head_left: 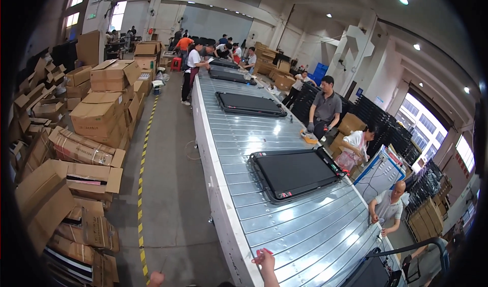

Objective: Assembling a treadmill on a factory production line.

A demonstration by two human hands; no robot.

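Cardboard boxes (96, 114) sit stacked well to the left of the long metal conveyor surface (284, 226), past the yellow floor line. My left hand (156, 278) barely peeks in at the bottom edge, left of the surface, so I can't tell if it's clenched or loose. My right hand (265, 260) rests on the surface's near edge, fingers loose around something small and red, I think. The closest black flat panel (295, 172) lies further up the surface, untouched, so nothing looks started on it yet.

Treadmill decks (295, 171) on conveyor (305, 231); boxes (96, 114) left of it.
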